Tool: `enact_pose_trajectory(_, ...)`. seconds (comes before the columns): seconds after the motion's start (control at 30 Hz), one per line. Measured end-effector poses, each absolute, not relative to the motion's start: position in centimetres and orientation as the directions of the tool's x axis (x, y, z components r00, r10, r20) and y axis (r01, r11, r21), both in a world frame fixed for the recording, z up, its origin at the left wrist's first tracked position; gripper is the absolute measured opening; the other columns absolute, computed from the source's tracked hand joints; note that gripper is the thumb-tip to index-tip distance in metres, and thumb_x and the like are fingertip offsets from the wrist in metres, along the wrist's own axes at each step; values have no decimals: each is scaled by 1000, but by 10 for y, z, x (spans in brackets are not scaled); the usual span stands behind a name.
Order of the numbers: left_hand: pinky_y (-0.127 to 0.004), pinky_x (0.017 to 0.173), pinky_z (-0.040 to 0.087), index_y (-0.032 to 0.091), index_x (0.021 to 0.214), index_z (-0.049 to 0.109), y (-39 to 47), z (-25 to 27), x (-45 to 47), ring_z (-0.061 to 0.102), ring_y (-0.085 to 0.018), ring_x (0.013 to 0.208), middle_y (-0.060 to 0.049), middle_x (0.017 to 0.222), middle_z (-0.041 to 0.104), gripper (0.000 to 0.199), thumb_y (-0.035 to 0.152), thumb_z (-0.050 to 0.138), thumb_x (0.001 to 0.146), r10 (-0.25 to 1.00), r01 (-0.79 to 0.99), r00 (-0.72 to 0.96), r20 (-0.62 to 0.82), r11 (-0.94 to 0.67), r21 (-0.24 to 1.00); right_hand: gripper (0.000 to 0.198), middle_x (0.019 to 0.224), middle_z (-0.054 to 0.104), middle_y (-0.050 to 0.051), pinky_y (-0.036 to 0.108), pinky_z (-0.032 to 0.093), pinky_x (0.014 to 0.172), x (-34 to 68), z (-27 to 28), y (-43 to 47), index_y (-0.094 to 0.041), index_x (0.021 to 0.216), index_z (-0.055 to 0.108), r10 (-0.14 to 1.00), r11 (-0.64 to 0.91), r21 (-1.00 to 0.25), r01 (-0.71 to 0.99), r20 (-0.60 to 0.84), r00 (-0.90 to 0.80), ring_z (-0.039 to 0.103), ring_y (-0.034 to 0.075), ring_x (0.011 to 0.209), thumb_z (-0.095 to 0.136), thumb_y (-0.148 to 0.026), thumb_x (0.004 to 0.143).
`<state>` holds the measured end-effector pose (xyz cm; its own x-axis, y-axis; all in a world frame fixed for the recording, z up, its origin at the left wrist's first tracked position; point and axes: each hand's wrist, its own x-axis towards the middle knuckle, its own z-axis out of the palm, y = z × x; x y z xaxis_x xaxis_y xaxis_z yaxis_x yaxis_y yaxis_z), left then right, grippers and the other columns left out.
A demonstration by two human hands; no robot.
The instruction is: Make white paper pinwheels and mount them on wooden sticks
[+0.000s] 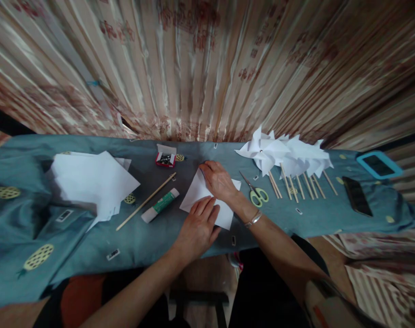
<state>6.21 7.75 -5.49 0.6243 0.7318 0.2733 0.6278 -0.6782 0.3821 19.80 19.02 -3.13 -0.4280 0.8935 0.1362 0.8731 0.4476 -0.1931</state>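
Centre of the frame, and here's the sheet of paper (pixel 196 193), plain white and matte, lying on the blue-green cloth (pixel 279 218) with both hands over it! Its shape looks roughly square, though fingers cover much of the middle; a faint crease or folded edge runs down its left part, and a small corner shows at the right. It sits askew: one corner points to the left of the frame, another up towards the top, another down to the lower right. Long axis? Its sides look too alike to call one. The left hand (pixel 199 221) comes in from the lower left, palm down, fingers nearly straight and close together, flat on the paper rather than gripping. The right hand (pixel 218 179), from the lower right, lies across the upper part, fingers bent, tips by the top corner; whether they pinch it, I cannot tell. Scissors (pixel 258 197) rest just right of the sheet, a glue stick (pixel 160 206) to its left.
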Motion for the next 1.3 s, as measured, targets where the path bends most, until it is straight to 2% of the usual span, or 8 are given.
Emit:
enact_pose_trajectory(0.07,-52,110,43,4,129,56,78,-56,62,50,-38,133,-24,140,55,52,28,69,85,728,627,625,280,-683,375,40,123,64,17,40,47,103,200,-30,192,-7,126,63,895,445,-219,868,144,-423,58,27,110,37,-8,96)
enact_pose_trajectory(0.17,-52,110,43,7,129,56,77,-56,61,50,-37,133,-23,141,55,49,28,68,86,733,631,619,283,-678,377,42,123,65,17,41,48,104,207,-26,183,-8,129,62,879,467,-255,846,238,-414,59,27,114,34,-11,98)
enact_pose_trajectory(0.27,-53,110,43,9,129,55,78,-56,61,49,-36,134,-21,140,56,48,29,66,87,735,622,616,284,-675,398,44,132,61,19,45,48,106,216,-25,160,-6,133,58,841,512,-227,828,326,-431,57,28,120,35,-12,97)
enact_pose_trajectory(0.37,-54,109,43,8,130,55,78,-57,61,49,-37,133,-22,137,57,50,29,66,86,732,603,617,290,-676,423,43,134,61,20,47,49,106,220,-29,139,-5,133,58,815,563,-197,802,295,-500,57,29,121,38,-14,97)
enact_pose_trajectory(0.53,-54,111,41,5,130,55,79,-56,62,47,-38,133,-24,138,56,51,26,67,85,734,597,617,284,-672,438,42,133,62,22,46,47,109,215,-39,144,-2,128,62,836,538,-167,826,226,-499,57,30,121,38,-10,95)
enact_pose_trajectory(0.83,-53,111,40,7,131,54,77,-58,64,47,-36,134,-21,138,56,51,30,66,86,744,614,615,262,-660,432,40,130,63,22,46,46,107,207,-45,171,-3,127,62,838,529,-140,837,241,-489,57,29,116,37,-12,97)
enact_pose_trajectory(1.13,-50,113,37,5,129,55,76,-53,63,44,-35,137,-23,140,55,50,32,65,88,754,621,618,223,-642,450,40,126,63,22,49,46,105,204,-43,181,-4,125,63,847,522,-212,826,244,-472,56,31,115,37,-14,96)
enact_pose_trajectory(1.3,-51,113,37,9,134,51,76,-53,63,42,-33,138,-21,143,53,53,33,64,89,763,623,614,201,-625,470,38,124,65,20,50,46,104,205,-39,178,-8,126,62,842,531,-228,816,250,-478,58,30,114,42,-16,95)
